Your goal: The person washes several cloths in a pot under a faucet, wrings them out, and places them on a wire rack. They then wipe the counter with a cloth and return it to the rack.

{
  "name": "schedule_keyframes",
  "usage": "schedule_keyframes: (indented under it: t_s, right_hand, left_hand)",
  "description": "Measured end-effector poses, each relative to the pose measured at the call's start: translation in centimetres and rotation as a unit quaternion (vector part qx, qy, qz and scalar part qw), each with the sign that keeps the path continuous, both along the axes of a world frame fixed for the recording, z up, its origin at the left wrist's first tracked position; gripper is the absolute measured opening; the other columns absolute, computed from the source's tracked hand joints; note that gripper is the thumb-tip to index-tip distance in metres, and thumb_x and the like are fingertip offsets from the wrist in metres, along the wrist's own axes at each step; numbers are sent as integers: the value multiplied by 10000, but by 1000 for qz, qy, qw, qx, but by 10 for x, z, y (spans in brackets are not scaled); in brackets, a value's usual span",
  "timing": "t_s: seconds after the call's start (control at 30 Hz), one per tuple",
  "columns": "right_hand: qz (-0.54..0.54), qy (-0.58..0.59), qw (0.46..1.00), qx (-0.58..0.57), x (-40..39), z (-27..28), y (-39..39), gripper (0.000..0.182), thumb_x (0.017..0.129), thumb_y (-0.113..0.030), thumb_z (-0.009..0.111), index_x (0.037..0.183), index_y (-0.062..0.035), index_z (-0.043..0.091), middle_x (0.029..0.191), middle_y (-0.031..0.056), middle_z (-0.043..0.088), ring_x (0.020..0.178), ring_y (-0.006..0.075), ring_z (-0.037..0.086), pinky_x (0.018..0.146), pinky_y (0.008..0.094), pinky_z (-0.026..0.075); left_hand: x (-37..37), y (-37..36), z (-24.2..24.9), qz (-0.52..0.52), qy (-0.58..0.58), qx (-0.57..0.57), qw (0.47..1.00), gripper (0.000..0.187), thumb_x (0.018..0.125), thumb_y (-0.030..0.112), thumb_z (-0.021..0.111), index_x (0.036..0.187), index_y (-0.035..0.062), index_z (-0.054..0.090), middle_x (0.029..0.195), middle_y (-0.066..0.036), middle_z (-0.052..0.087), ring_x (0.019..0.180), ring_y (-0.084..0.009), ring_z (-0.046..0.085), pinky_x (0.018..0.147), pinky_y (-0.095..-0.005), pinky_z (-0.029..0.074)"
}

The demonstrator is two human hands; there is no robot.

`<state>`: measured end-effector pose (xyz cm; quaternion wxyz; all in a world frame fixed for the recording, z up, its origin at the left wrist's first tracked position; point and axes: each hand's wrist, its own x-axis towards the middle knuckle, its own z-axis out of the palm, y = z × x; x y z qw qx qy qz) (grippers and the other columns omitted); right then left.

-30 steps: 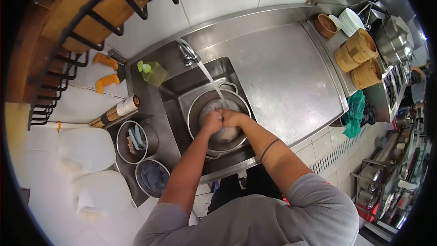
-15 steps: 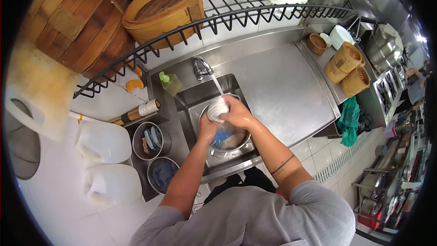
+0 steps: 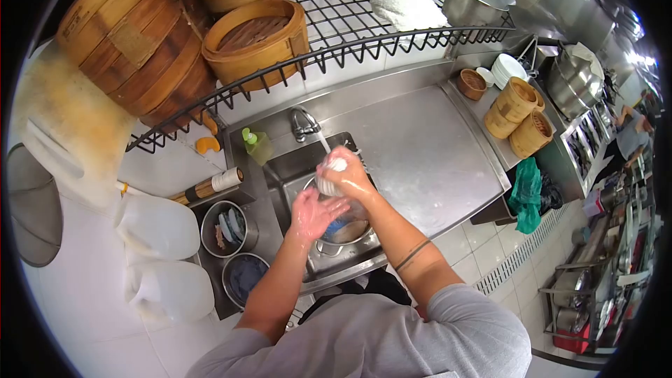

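Observation:
My right hand (image 3: 348, 176) is closed around a white ridged bundle (image 3: 326, 185), maybe cloth, with its pale end poking out by the thumb. Water from the faucet (image 3: 304, 123) runs down beside that hand. My left hand (image 3: 316, 215), wet, has its fingers stretched out just below and to the left of the bundle. Under both hands a metal pot (image 3: 357, 236) stands in the sink (image 3: 285, 162); something blue and something pale show in it, partly hidden by my hands.
A soap bottle (image 3: 257, 147) stands left of the faucet. Two metal pots (image 3: 246, 246) and a bamboo brush (image 3: 217, 183) lie further left, near white jugs (image 3: 157, 222). Overhead a black wire rack (image 3: 329, 52) carries bamboo steamers (image 3: 259, 45). Small steamers (image 3: 514, 108) sit beyond the steel counter (image 3: 427, 147).
My left hand has let go of the white bundle and opened, moving down and left. My right hand keeps the bundle and has shifted slightly left. The view has tilted a little.

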<state>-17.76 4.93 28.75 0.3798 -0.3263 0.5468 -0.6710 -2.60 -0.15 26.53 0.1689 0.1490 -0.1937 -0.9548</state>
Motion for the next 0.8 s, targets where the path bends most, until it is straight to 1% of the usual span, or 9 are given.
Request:
schedule_keyframes:
  t_s: [0.1, 0.17, 0.23, 0.3, 0.37, 0.43, 0.53, 0.7, 0.8]
  right_hand:
    - [2, 286, 950, -126, 21, 13, -3, 268, 812, -35, 770, 872, -81, 513, 911, 42, 611, 859, 159, 632, 742, 301, 534]
    - [-85, 290, 939, -164, 36, 20, -10, 229, 840, -37, 725, 882, -83, 505, 905, 38, 600, 828, 157, 617, 723, 315, 545]
    - [-232, -303, 902, -201, 42, 34, -19, 201, 874, -31, 677, 917, -86, 488, 945, 52, 607, 857, 168, 619, 757, 330, 553]
    - [-264, -361, 885, -130, 30, 34, -27, 169, 917, -46, 655, 1023, -82, 528, 902, 40, 596, 845, 169, 615, 772, 340, 549]
    - [-154, -364, 916, -69, 2, -3, -46, 188, 948, -124, 651, 1115, -94, 570, 910, 47, 596, 851, 162, 618, 730, 325, 551]
    - [-56, -393, 915, -78, -10, 7, -48, 284, 971, -144, 615, 1248, -98, 569, 895, 35, 590, 833, 149, 603, 715, 308, 535]
    - [284, -254, 924, 15, -30, 22, -51, 319, 1009, -151, 565, 1327, -123, 569, 843, -4, 541, 759, 127, 536, 665, 283, 492]
    - [349, 89, 912, 195, -6, 34, -52, 294, 1011, -180, 562, 1293, -114, 615, 851, 20, 605, 773, 146, 575, 723, 317, 482]
    - [252, 405, 864, 159, 4, 6, -55, 272, 921, -147, 583, 1159, -72, 692, 1107, 205, 708, 1030, 340, 691, 876, 417, 538]
  left_hand:
    - [-24, -22, 1, 22, 69, 133, 988, 385, 977, 213, 584, 1317, 60, 485, 1353, -152, 537, 1226, -309, 561, 1049, -482, 459]
    - [-53, -48, -27, 126, 17, -15, 992, 199, 955, 125, 590, 1145, 85, 543, 1241, -152, 582, 1102, -298, 615, 967, -462, 517]
    - [-67, -25, 35, 307, -9, -118, 944, 131, 893, -22, 575, 969, 78, 535, 1078, -128, 622, 976, -253, 633, 916, -404, 541]
    - [-70, -17, 63, 375, -53, -206, 902, 183, 791, -115, 572, 825, 42, 483, 943, -114, 621, 920, -224, 620, 863, -368, 530]
    - [-61, -28, 68, 360, -81, -685, 628, 160, 739, -108, 584, 793, 25, 512, 908, -132, 622, 885, -249, 625, 792, -366, 517]
    - [-53, -22, 79, 326, -75, -719, 609, 158, 663, -70, 621, 763, 26, 546, 846, -122, 618, 865, -287, 635, 745, -392, 511]
    - [-38, -15, 69, 175, 40, -881, 438, 127, 628, 56, 679, 706, 73, 580, 749, -53, 618, 850, -277, 641, 732, -381, 530]
    - [-30, -11, 42, 16, 92, -969, 230, 31, 746, 160, 622, 738, 132, 610, 787, -28, 639, 861, -218, 651, 768, -339, 543]
    - [-40, -3, -1, -112, 40, -986, 118, 108, 812, 180, 587, 861, 133, 672, 901, -35, 688, 924, -227, 669, 808, -339, 543]
